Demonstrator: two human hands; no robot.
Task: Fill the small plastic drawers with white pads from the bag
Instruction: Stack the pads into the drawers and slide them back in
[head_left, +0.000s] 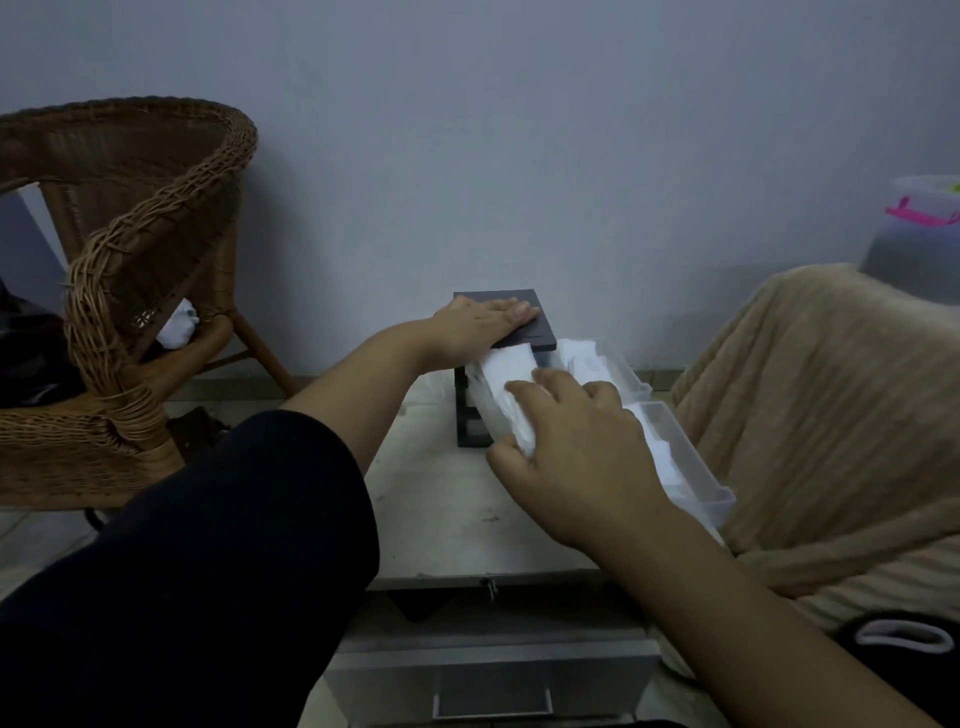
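A: Where's the drawer (506, 402)?
B: Under the right hand (576, 457), pinching its pad-filled front; its long axis points to eleven o'clock, into the cabinet (524, 325).
A: Left hand (480, 325)?
B: Flat, spread on top.

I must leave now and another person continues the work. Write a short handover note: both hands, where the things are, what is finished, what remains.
Left hand: flat on top of the dark drawer frame, steadying it.
Right hand: on a clear drawer full of white pads, at the frame's front.
Two more clear drawers with pads lie out on the table, right of the frame.
Done: those drawers hold pads.
Left: seat all three in the frame. Bag not in view.
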